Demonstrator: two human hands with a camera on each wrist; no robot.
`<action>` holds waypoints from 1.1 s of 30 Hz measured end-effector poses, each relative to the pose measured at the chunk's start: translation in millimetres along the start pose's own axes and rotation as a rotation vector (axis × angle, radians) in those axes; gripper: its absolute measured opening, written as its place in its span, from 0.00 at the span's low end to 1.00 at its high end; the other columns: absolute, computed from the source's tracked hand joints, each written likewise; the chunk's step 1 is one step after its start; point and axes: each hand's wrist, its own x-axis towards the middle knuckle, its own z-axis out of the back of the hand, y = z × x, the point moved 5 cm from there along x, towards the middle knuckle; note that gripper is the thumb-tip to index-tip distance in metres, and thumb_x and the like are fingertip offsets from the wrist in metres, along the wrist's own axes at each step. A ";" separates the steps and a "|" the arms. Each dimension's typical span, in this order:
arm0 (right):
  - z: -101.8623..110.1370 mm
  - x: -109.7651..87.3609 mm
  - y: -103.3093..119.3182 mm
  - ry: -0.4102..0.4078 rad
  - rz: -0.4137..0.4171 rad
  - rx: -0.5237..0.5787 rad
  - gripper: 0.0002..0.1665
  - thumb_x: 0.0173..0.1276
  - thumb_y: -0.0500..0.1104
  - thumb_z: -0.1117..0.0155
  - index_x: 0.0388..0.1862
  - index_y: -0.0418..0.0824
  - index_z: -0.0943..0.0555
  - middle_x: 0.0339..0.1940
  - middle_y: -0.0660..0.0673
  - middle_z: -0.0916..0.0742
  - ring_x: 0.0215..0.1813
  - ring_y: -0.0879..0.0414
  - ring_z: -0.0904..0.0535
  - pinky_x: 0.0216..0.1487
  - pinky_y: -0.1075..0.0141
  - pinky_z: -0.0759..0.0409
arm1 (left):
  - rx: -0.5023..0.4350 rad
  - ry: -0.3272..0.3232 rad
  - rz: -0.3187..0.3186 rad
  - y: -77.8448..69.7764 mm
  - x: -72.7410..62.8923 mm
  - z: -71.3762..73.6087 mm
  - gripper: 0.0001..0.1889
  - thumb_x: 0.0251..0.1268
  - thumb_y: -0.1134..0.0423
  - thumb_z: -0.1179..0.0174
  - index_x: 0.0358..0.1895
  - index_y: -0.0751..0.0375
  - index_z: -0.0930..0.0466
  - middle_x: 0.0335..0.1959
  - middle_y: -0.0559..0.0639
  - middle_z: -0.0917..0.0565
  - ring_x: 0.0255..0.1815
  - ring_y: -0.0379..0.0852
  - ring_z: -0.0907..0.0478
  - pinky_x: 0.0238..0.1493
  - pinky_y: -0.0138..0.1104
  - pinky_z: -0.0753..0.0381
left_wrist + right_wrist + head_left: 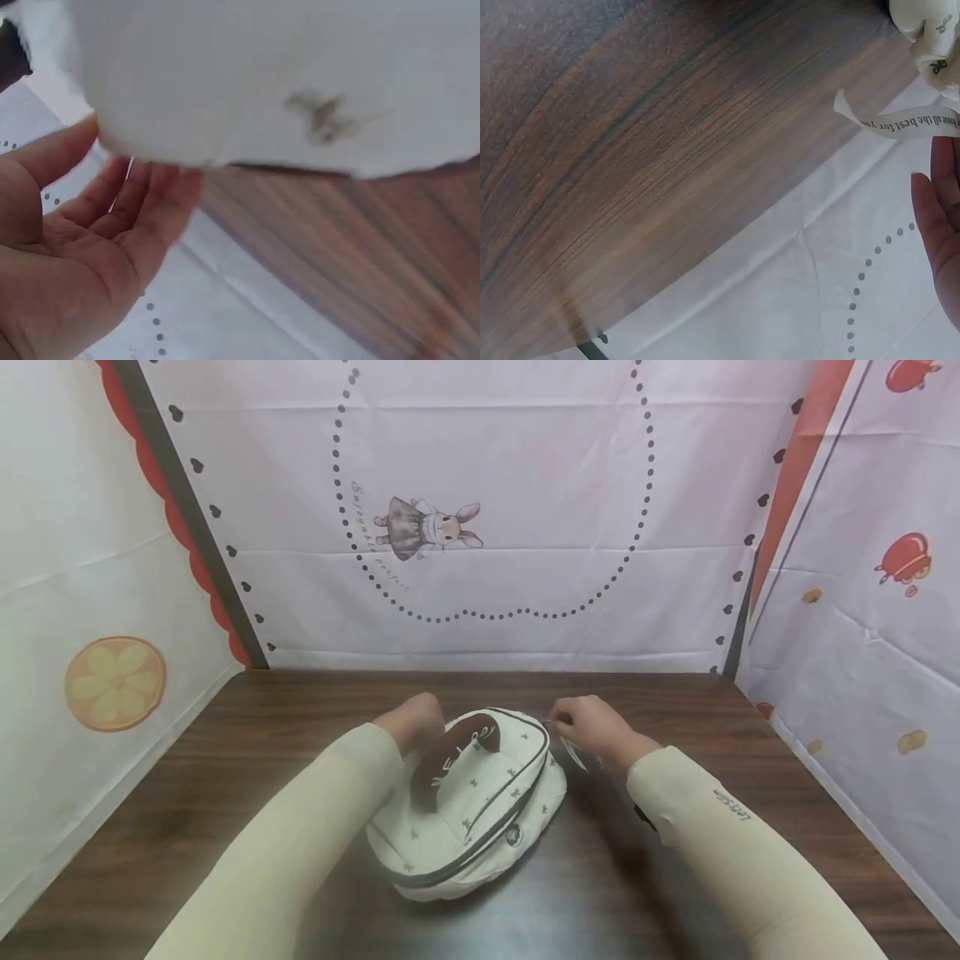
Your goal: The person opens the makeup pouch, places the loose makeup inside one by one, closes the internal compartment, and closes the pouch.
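Observation:
A white fabric bag (450, 860) with small bow prints and a dark zip lies on the table, tilted toward the left. A brown band (423, 777) with white lettering arches over its upper face. My left hand (416, 724) holds the bag's far left edge; in the left wrist view its thumb and fingers lie about the white cloth (225, 90). Beyond the bag's right corner, my right hand (592, 724) pinches a thin white ribbon (900, 122) printed with dark words. Its fingertips are partly out of the right wrist view.
The dark wood-grain table (187, 827) runs back to a white printed cloth (525, 527) hung behind it. Similar cloths hang at the left (45, 610) and right (862, 635) sides. A round dark-and-white badge (513, 835) sits on the bag's near side.

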 end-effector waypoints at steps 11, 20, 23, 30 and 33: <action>-2.8 0.2 11.1 -0.049 0.045 -0.010 0.05 0.66 0.36 0.40 0.35 0.43 0.17 0.28 0.51 0.16 0.32 0.58 0.22 0.39 0.58 0.20 | -0.029 -0.029 -0.367 -55.3 21.2 -0.7 0.18 0.60 0.67 0.36 0.53 0.69 0.20 0.51 0.60 0.17 0.56 0.55 0.23 0.61 0.41 0.26; -5.6 2.9 19.5 -0.052 0.107 -0.044 0.06 0.68 0.36 0.40 0.32 0.46 0.20 0.26 0.53 0.17 0.29 0.60 0.24 0.34 0.61 0.21 | 0.023 0.117 -0.459 -81.1 21.1 -23.2 0.18 0.61 0.74 0.40 0.55 0.65 0.19 0.55 0.56 0.18 0.57 0.51 0.22 0.58 0.37 0.23; -5.4 2.8 18.4 -0.067 0.125 -0.051 0.07 0.67 0.35 0.41 0.31 0.46 0.21 0.25 0.53 0.18 0.27 0.60 0.25 0.33 0.62 0.22 | 0.024 0.107 -0.450 -82.5 22.5 -23.9 0.16 0.61 0.73 0.39 0.52 0.63 0.17 0.51 0.55 0.16 0.55 0.50 0.20 0.57 0.36 0.22; -2.6 3.3 12.2 -0.095 0.124 -0.056 0.05 0.66 0.35 0.39 0.31 0.45 0.20 0.25 0.52 0.17 0.28 0.59 0.23 0.33 0.61 0.21 | 0.065 0.042 -0.451 -80.9 29.3 -23.2 0.12 0.59 0.69 0.36 0.47 0.63 0.15 0.47 0.54 0.15 0.51 0.49 0.20 0.56 0.37 0.22; -2.0 4.1 9.2 -0.099 0.112 -0.064 0.06 0.65 0.34 0.40 0.32 0.44 0.20 0.25 0.52 0.17 0.28 0.58 0.23 0.33 0.61 0.21 | 0.071 0.012 -0.456 -80.3 31.7 -20.9 0.10 0.59 0.67 0.36 0.44 0.64 0.15 0.45 0.54 0.14 0.49 0.50 0.19 0.55 0.37 0.22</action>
